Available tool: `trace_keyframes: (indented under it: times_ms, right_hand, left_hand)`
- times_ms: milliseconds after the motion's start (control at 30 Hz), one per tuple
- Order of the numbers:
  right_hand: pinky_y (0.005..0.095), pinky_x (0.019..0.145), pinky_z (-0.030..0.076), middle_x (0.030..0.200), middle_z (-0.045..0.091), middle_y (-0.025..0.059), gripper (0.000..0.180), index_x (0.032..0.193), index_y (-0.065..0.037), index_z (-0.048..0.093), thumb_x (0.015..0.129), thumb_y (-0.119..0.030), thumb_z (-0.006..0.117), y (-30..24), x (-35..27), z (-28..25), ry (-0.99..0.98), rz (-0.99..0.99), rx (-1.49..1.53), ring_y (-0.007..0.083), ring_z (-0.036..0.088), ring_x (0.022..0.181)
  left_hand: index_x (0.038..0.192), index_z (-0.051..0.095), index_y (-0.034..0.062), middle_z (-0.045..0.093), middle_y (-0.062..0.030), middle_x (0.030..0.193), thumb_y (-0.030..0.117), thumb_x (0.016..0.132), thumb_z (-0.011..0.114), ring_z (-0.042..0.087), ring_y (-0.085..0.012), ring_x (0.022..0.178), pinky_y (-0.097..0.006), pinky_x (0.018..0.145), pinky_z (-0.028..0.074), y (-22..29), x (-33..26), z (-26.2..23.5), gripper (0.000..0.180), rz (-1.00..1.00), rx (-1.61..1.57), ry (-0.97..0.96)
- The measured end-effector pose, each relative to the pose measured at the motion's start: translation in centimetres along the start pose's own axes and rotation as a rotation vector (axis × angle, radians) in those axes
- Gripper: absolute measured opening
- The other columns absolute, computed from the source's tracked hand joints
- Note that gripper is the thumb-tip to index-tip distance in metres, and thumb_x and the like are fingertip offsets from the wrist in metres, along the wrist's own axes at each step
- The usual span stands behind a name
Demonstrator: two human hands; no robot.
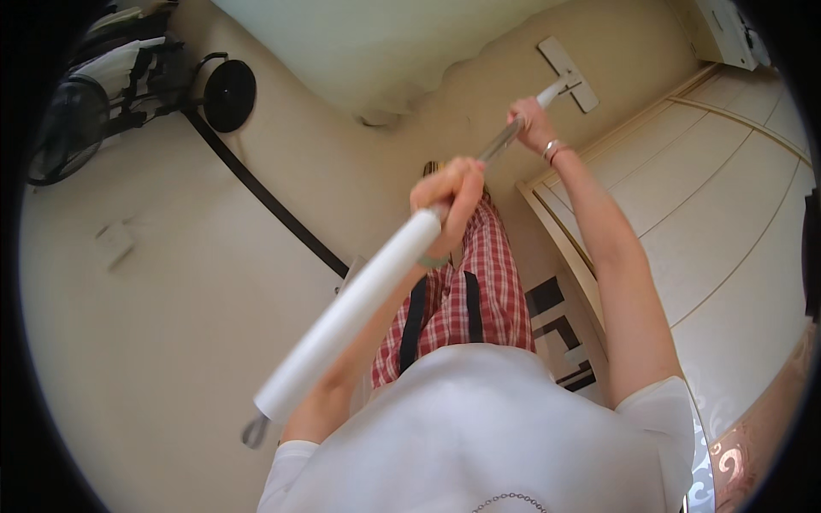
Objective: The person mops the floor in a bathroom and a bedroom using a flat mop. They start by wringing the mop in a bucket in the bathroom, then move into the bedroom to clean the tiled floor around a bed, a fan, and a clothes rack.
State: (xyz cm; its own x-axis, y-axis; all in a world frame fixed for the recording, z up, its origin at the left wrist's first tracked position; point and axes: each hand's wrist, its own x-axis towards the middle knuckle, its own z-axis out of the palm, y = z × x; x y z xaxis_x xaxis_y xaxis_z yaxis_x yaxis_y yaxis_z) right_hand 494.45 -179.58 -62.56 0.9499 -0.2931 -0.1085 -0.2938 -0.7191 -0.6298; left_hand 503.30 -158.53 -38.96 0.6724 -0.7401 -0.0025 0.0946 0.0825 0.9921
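1. A long flat mop with a white foam-sleeved upper handle, a bare metal shaft and a flat rectangular pale head point(569, 73) runs from near the person's chest out to the beige floor point(171, 325). The head lies flat on the floor just beside the edge of a pale bed cover point(368, 51).
2. The left hand point(451, 195) wraps the shaft right where the white foam sleeve ends. Its fingers are curled shut around the pole and pressed together, with the knuckles facing the camera.
3. The right hand point(532, 120) grips the bare metal shaft lower down, nearer the head. Its fingers close round the metal, and a thin bracelet sits on the wrist.
4. The mop looks light and stiff: a thin tube that should not flex much. The foam sleeve probably gives a soft, non-slip hold, while the bare metal is likely smoother and more apt to slide in the palm. Two hands set apart, as here, seem the sensible way to steer the flat head.
5. The person wears a white top and red checked trousers point(479, 299).
6. A cream panelled wardrobe door point(718, 197) stands on the right, and a dark fan point(64, 128) and a round black stand point(229, 94) lie well off to the left.
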Motion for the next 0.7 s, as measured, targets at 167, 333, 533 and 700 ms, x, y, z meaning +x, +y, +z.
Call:
trace_keyframes:
  times_ms: [167,333,533,700]
  right_hand:
    - [0.0413,0.068,0.050,0.078,0.063,0.0051,0.005,0.070,-0.017,0.064,0.071,-0.019,0.068,-1.4,0.3,2.3,-0.069,-0.009,-0.061,0.0297,0.057,0.086]
    - [0.0437,0.068,0.048,0.081,0.062,0.0022,0.007,0.071,-0.017,0.064,0.068,-0.021,0.070,-16.7,-3.7,3.4,-0.225,0.007,0.030,0.0265,0.056,0.090]
    - [0.0458,0.066,0.043,0.083,0.057,0.0014,0.005,0.074,-0.017,0.062,0.074,-0.022,0.064,-30.4,-9.5,5.6,-0.244,-0.042,0.312,0.0246,0.051,0.095]
    - [0.0456,0.068,0.044,0.085,0.059,0.0011,0.006,0.076,-0.017,0.063,0.077,-0.022,0.062,-30.5,-9.6,3.9,-0.400,-0.140,0.360,0.0240,0.053,0.097]
  left_hand:
    - [0.072,0.048,-0.0007,0.051,-0.0011,0.069,0.002,0.097,0.045,0.044,-0.0103,0.060,-0.033,0.080,0.047,0.7,-2.3,-1.8,0.025,-0.018,0.057,0.067]
    - [0.079,0.047,0.0014,0.051,-0.0036,0.070,0.014,0.097,0.048,0.042,-0.0106,0.060,-0.033,0.073,0.045,9.8,-11.2,-6.4,0.022,-0.124,0.140,0.167]
    - [0.071,0.041,0.0060,0.047,-0.0028,0.061,0.004,0.094,0.045,0.044,-0.0145,0.059,-0.042,0.079,0.046,20.4,-18.8,-8.9,0.023,-0.145,0.283,0.230]
    - [0.067,0.040,0.0079,0.045,-0.0033,0.058,0.007,0.094,0.046,0.044,-0.0167,0.057,-0.042,0.073,0.045,20.3,-19.7,-8.3,0.028,-0.060,0.263,0.260]
